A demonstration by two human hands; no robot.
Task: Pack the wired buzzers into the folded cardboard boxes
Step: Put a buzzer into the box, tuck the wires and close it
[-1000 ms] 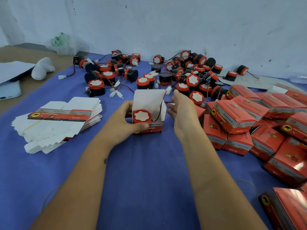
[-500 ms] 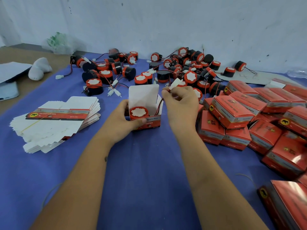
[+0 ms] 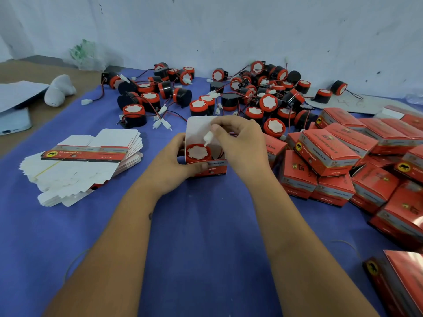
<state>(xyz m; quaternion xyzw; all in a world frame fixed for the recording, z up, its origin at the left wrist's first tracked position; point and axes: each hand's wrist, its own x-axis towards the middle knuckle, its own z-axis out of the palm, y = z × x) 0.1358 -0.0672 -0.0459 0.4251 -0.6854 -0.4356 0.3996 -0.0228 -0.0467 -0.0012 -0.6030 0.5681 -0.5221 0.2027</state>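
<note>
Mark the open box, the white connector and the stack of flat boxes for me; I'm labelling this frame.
open box (image 3: 215,168): head view, on its red front wall.
white connector (image 3: 208,136): head view, on the plug body pinched by the right hand.
stack of flat boxes (image 3: 75,172): head view, on the top white sheet.

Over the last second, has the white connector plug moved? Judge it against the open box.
Yes. The right hand has carried the white connector plug from beyond the open box to above the buzzer inside.

Print on closed boxes too blurred to read; bottom-right box cut off; wire perhaps behind right hand.
</note>
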